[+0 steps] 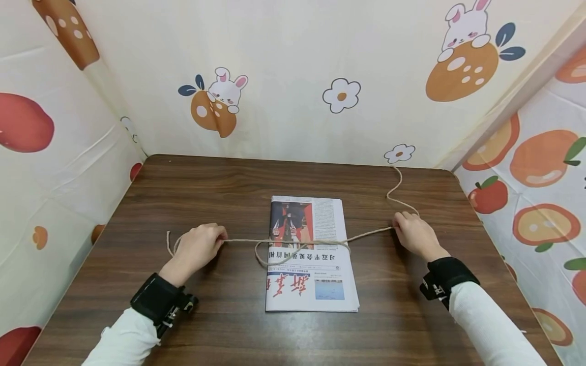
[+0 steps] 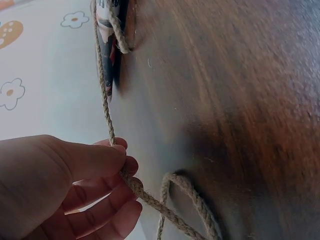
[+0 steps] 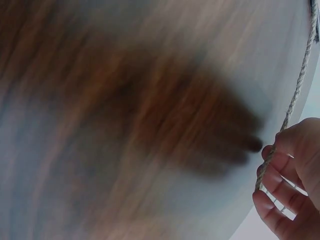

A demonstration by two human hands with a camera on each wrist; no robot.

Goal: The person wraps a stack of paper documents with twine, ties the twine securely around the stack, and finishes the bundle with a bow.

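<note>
— Tan twine (image 1: 304,244): state its location and routing.

— It lies across the middle of the folded newspaper (image 1: 320,264). Two strands meet there in a loose loop; which passes over which cannot be made out. Whether any twine runs beneath the paper is hidden.

— Specify the left hand (image 1: 201,246).

— Positioned left of the newspaper, apart from it, pinching the strand between thumb and fingers. A loose tail extends beyond the hand; in the left wrist view, part of it is cut off at the bottom border.

— Specify the right hand (image 1: 415,235).

— Positioned right of the newspaper, likewise pinching the twine. Surplus length runs to the far edge of the table (image 1: 220,203), where its end is lost to sight. In the right wrist view, the hand is cropped by the right border and a dark patch on the tabletop is blurred.

— Condition of the newspaper?

— Flat on the brown wood-grain surface, print inverted to the head camera. Fine text is illegible. The left wrist view shows only a clipped portion.

— Remaining items?

— Black straps (image 1: 157,302) encircle both wrists. White sleeves (image 1: 492,325) and the table's near edge are cut off below. Behind stands a pale backdrop (image 1: 284,117) printed with rabbits and flowers, some figures truncated by the frame.
</note>
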